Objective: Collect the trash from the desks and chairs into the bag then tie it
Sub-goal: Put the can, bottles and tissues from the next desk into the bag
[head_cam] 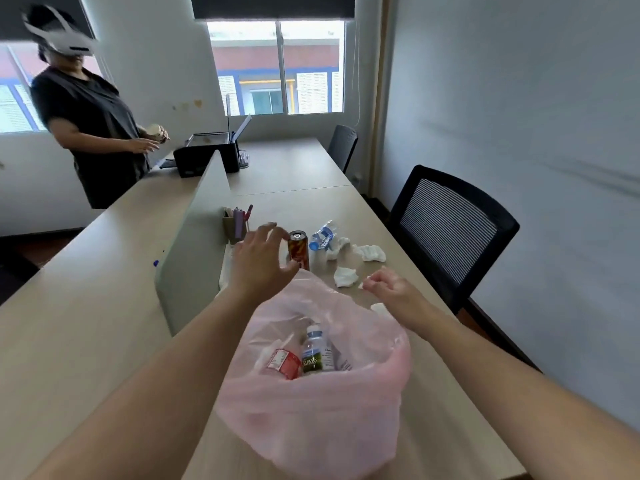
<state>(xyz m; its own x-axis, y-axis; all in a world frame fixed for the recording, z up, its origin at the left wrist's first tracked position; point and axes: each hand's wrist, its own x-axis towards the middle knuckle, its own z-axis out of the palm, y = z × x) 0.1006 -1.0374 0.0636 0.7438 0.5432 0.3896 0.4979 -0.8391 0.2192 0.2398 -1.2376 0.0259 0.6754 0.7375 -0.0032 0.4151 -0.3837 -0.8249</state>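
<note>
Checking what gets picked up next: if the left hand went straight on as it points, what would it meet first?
Most likely the upright can, just beyond the open fingers of the left hand; whether they touch it is unclear.

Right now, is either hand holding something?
Left hand holds nothing, open beside the drink can. Right hand may pinch a small tissue scrap; too unclear to tell.

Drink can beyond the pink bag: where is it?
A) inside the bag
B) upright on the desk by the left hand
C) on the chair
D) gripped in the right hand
B: the can stands upright on the desk, with the left hand spread beside it.
</note>
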